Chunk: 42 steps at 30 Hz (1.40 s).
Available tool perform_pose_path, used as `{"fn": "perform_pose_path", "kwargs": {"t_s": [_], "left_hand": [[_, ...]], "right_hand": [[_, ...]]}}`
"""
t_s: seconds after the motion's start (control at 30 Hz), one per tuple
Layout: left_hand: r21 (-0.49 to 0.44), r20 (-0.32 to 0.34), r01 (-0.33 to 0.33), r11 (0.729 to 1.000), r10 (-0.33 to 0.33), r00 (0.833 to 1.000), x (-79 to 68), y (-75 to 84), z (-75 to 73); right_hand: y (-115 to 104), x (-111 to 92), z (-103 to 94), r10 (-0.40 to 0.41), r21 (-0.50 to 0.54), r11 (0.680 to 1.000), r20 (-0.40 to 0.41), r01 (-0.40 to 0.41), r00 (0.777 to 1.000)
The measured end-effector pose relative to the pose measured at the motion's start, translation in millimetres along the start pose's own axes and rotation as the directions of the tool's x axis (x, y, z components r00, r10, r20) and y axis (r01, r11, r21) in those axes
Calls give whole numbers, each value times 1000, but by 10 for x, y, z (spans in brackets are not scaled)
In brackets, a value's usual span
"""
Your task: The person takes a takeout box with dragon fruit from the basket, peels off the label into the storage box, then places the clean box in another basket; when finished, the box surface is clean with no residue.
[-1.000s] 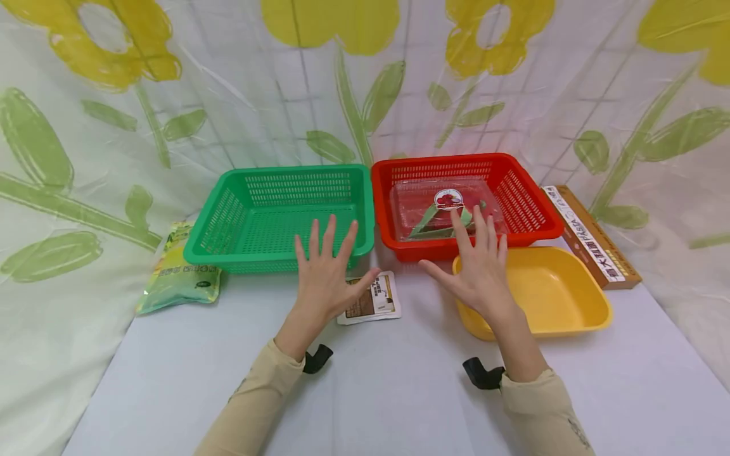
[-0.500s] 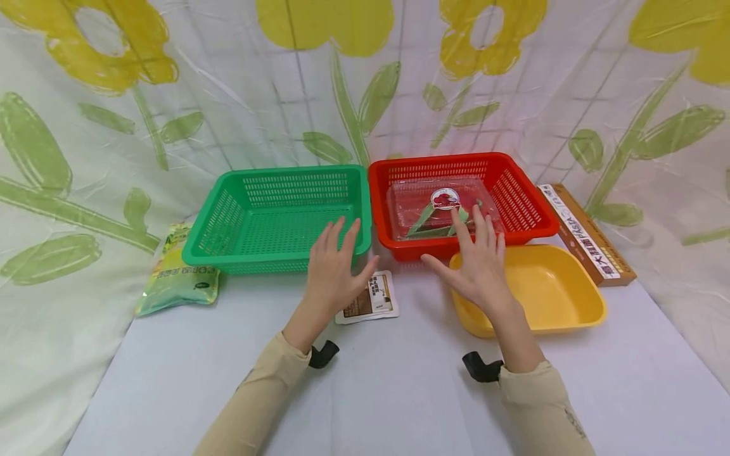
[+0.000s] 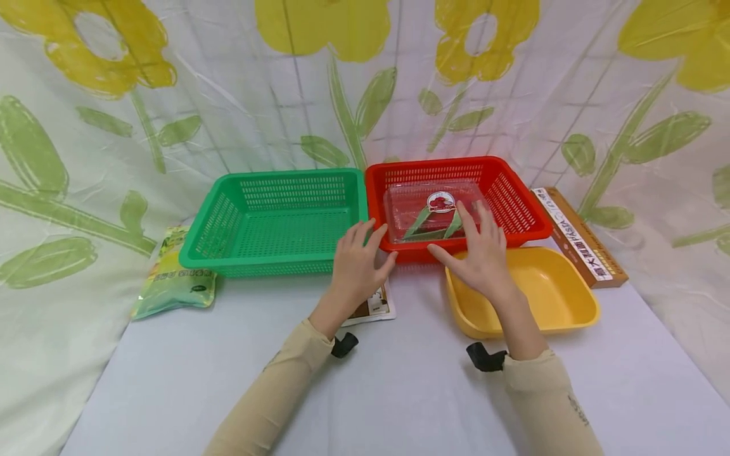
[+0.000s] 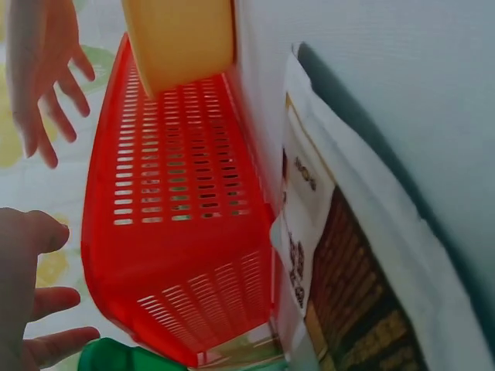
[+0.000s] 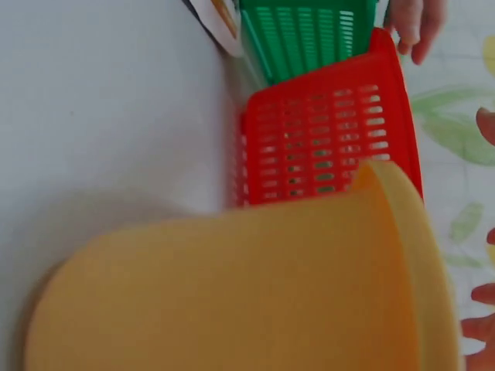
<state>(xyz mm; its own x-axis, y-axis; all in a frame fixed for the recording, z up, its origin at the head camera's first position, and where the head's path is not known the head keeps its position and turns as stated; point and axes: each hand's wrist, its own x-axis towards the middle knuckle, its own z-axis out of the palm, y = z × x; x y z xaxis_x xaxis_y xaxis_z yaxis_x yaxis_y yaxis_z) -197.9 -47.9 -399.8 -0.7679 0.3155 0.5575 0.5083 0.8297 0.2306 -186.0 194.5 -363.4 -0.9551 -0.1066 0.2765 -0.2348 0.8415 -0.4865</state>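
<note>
In the head view a clear plastic box (image 3: 433, 210) with a round label and a green band lies in the red basket (image 3: 516, 239). My right hand (image 3: 482, 261) hovers over that basket's front rim, fingers spread and partly covering the box. By the near corner where the red and green baskets meet is my left hand (image 3: 357, 266), its fingers loosely bent around nothing. Under it a flat white-and-brown packet (image 3: 377, 306) shows only in part; the left wrist view gives its printed face (image 4: 340, 270) up close.
A green basket (image 3: 274, 261) stands left of the red one. The yellow tub (image 3: 550, 297) sits beneath my right forearm, in front of the red basket. A long brown pasta box (image 3: 582, 237) lies at the right, a green-yellow pouch (image 3: 177, 278) at the left. Behind hangs a flowered curtain.
My left hand has moved right and forward, from before the green basket to the red basket's near corner, its fingers bending more. My right hand has stayed nearly in place.
</note>
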Motion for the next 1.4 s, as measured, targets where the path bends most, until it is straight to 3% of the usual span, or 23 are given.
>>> {"fn": "perform_pose_path", "kwargs": {"t_s": [0.27, 0.53, 0.8, 1.0, 1.1, 1.17, 1.3, 1.33, 1.4], "left_hand": [[7, -40, -18, 1000, 18, 999, -13, -36, 114], [12, -65, -8, 1000, 8, 998, -29, -32, 133], [28, -54, -1, 1000, 3, 999, -25, -27, 120], [64, -43, -38, 997, 41, 998, -18, -13, 121], [55, -34, -62, 997, 64, 997, -11, 62, 157], [45, -21, -82, 996, 83, 996, -24, 114, 182], [46, -10, -114, 992, 114, 993, -78, 195, 238], [44, -10, -122, 992, 122, 992, -87, 217, 251], [35, -23, -133, 990, 134, 991, -93, 260, 281]], "right_hand": [[134, 189, -207, 59, 101, 993, 54, -64, 997], [238, 459, -463, 72, 107, 991, 113, -84, 991], [432, 814, -548, 121, 194, 966, 239, -169, 964], [682, 992, -495, 241, 254, 905, 350, -340, 905], [882, 1012, -499, 296, 288, 858, 399, -426, 868], [1035, 1006, -488, 321, 329, 806, 454, -492, 831], [1315, 969, -461, 327, 414, 661, 591, -625, 737], [1372, 964, -467, 318, 427, 635, 615, -643, 722], [1470, 970, -509, 293, 436, 617, 645, -655, 705]]}}
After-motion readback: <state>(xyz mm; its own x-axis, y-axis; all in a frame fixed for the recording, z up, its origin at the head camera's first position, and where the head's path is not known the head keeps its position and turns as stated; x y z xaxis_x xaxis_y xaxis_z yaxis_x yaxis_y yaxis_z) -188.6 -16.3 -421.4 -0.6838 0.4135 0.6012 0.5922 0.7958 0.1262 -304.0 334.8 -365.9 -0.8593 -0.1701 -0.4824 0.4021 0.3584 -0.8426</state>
